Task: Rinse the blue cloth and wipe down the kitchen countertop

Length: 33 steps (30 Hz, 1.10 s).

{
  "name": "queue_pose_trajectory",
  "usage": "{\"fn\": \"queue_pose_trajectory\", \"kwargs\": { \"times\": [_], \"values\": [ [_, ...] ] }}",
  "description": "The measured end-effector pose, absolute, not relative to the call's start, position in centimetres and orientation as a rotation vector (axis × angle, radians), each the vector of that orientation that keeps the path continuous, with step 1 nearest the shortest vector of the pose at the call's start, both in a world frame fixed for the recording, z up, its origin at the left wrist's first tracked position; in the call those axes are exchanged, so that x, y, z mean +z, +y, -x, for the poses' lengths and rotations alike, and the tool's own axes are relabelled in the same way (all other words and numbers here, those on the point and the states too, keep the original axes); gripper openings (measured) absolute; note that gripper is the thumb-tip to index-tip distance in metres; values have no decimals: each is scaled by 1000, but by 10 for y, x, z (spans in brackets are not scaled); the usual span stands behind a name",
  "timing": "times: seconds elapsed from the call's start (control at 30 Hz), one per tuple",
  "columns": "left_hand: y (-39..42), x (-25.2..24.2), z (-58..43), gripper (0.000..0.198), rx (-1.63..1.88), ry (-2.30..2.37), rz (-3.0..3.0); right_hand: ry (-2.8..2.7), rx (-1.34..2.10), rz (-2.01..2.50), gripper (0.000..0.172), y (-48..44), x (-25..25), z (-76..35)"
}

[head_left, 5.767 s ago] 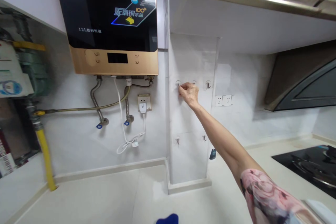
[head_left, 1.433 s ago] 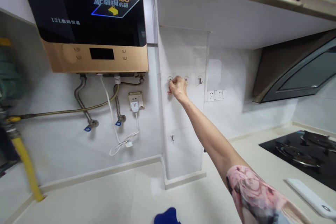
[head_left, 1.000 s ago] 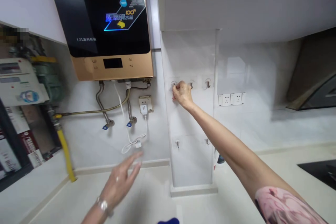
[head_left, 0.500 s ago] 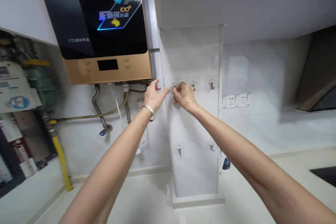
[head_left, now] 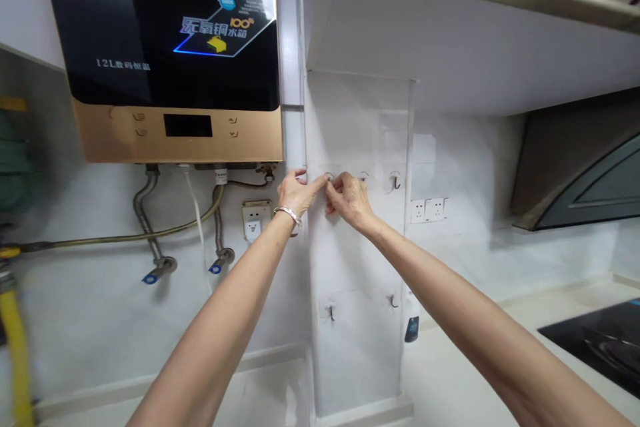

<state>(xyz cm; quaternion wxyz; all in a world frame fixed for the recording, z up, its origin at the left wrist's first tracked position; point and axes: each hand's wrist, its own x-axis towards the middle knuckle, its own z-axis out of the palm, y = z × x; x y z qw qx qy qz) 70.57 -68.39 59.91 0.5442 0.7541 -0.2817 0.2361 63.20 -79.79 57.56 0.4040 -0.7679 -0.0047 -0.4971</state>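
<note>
Both my arms reach forward to a white wall column. My right hand (head_left: 353, 200) is closed in a pinch at the leftmost wall hook (head_left: 329, 177) of the upper row; most of that hook is hidden behind the fingers. Beside it, my left hand (head_left: 296, 193), with a silver bracelet at the wrist, has its thumb stretched to the same hook and its fingers apart. Just past my right knuckles shows a second hook (head_left: 365, 177), and a third hook (head_left: 396, 181) is fixed farther right. Lower on the column are two more, a left hook (head_left: 331, 312) and a right hook (head_left: 393, 301).
A black and gold water heater (head_left: 183, 137) hangs at the left, with metal hoses and blue-handled valves (head_left: 159, 270) below. Wall sockets (head_left: 429, 210) are right of the column. A range hood (head_left: 580, 167) juts out at the right, above a black cooktop (head_left: 600, 340).
The view has shifted, bringing more of the range hood and cooktop in at the right. My left thumb has come closer to the hook, while my right hand stays pinched there.
</note>
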Motion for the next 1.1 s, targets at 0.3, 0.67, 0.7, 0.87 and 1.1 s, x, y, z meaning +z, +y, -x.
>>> {"fn": "queue_pose_trajectory", "kwargs": {
  "times": [0.3,0.67,0.7,0.87,1.1],
  "values": [
    [-688,605,-703,70,645,-671,-1895,-86,-1517,1978,25,-803,563,-639],
    [-685,612,-707,76,404,-655,-1791,58,-1640,2203,13,-807,565,-651],
    [-684,612,-707,76,387,-657,-1778,52,-1625,2202,15,-806,566,-648],
    [-684,616,-697,68,471,-636,-1854,36,-1489,2214,21,-803,571,-633],
    [-690,613,-690,63,496,-619,-1781,209,-1535,2250,21,-793,566,-634]
  ]
}}
